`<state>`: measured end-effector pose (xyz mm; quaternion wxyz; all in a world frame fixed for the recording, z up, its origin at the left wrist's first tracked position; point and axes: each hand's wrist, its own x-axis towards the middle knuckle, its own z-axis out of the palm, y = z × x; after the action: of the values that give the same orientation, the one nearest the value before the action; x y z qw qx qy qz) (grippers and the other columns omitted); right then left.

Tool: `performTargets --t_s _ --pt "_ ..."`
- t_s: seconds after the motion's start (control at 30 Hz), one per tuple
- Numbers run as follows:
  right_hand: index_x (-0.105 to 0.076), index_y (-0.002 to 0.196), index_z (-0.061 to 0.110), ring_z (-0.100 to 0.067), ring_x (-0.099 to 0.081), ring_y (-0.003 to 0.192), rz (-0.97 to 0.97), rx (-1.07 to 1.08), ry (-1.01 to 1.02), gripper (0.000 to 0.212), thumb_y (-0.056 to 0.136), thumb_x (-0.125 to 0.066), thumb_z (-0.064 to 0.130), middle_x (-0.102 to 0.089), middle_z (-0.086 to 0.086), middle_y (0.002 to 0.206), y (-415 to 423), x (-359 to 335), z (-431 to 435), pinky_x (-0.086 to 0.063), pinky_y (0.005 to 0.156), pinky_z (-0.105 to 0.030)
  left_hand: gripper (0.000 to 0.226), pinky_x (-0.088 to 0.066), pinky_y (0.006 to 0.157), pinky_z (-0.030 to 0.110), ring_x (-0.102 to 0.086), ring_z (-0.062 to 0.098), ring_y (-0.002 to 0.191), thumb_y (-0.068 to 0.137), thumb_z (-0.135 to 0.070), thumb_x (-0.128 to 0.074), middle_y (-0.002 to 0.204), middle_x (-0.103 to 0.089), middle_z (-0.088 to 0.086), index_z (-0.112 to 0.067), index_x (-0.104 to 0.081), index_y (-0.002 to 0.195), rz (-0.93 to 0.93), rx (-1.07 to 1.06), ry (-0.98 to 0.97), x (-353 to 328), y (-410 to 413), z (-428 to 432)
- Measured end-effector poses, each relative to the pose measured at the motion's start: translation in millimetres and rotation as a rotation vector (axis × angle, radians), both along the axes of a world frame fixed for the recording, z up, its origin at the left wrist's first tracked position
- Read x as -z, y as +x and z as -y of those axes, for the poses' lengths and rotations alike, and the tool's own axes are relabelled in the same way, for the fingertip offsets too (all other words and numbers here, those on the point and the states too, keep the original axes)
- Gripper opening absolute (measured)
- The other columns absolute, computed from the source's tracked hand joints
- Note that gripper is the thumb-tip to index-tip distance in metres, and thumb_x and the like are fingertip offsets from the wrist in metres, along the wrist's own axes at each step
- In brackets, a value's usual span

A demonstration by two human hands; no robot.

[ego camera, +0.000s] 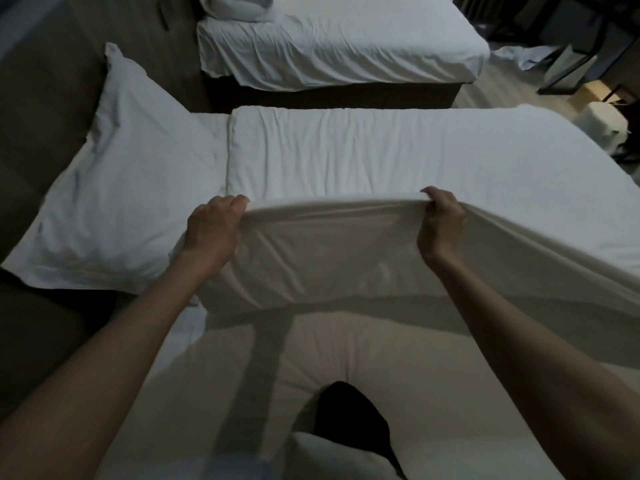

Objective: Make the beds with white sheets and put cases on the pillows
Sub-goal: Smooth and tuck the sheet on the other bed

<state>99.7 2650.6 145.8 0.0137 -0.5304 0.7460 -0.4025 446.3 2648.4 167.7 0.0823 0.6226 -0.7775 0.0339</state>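
The near bed (209, 128) is taking up most of the view, and everything else is sitting around it. A white cover (346, 161) is lying across its top, reaching from just short of the head end out toward the foot. The cover's near edge is being lifted clear of the mattress, so the fabric is hanging in a loose fold over the side closest to the person.

Beyond the near bed, across a narrow gap, a far bed (346, 46) is already wearing a white sheet, with a bundle of bedding (235, 5) heaped at its head. At the near bed's head end a cased pillow (121, 188) is leaning up, just beside the cover's end seam.

The left hand (214, 230) is gripping the raised edge at the corner nearest the pillow, fingers curled over the fabric. The right hand (441, 223) is pinching the same edge further toward the foot.

An uneven pull is probably the main risk, leaving the cover skewed or creased. The left arm is also passing close enough to nudge the pillow out of place.
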Motion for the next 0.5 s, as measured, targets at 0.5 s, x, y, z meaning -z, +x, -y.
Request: performTargets --t_s 0.5 --pt "-0.067 0.116 0.004 -0.034 -0.059 0.106 0.026 -0.236 0.139 0.039 0.085 -0.046 -0.007 -0.064 -0.016 0.119 -9.8 120.9 243.2 -0.042 0.090 -0.034 0.034 -0.038 0.082 0.042 -0.058 0.036 0.097 0.085 0.005 -0.051 0.104 -0.062 0.019 -0.003 -0.056 0.118 0.216 -0.140 0.095 106.9 -7.7 245.2"
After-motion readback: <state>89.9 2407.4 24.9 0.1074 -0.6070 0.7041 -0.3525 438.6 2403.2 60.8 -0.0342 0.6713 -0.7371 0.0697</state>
